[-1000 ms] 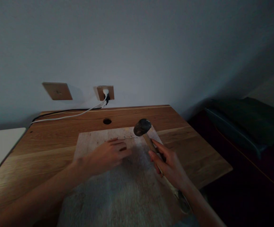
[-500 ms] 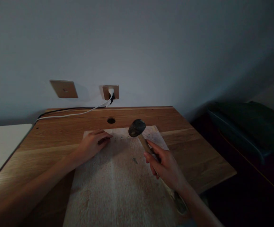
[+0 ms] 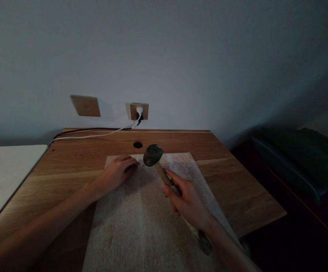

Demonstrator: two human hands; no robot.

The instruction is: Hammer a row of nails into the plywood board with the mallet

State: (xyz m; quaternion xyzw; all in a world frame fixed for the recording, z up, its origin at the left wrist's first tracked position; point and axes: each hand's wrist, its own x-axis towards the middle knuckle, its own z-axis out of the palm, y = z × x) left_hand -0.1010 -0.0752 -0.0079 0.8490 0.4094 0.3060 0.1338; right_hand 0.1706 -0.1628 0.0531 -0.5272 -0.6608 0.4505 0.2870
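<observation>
My right hand (image 3: pixel 190 200) is wrapped around the wooden handle of a hammer (image 3: pixel 153 155). Its dark, rounded head is held above the far part of a pale, worn wooden board (image 3: pixel 141 226). To the left of the head, my left hand (image 3: pixel 120 170) rests at the board's far left corner. Its fingers are curled with thumb and index close together; anything between them is too small or hidden to make out. Several small specks, perhaps nails (image 3: pixel 175 164), run in a row along the board's far edge.
The board lies on a brown wooden desk (image 3: pixel 245 181) against a grey wall. A cable hole (image 3: pixel 137 144) is behind the board. White and black cables (image 3: pixel 96 136) run left from a wall socket (image 3: pixel 143 107). A white surface (image 3: pixel 16 173) stands at left, a dark green cushioned item (image 3: pixel 302 158) at right.
My right hand has moved the hammer left, bringing its head closer to my left hand. My left hand stays at the board's corner. The whole view has shifted slightly.
</observation>
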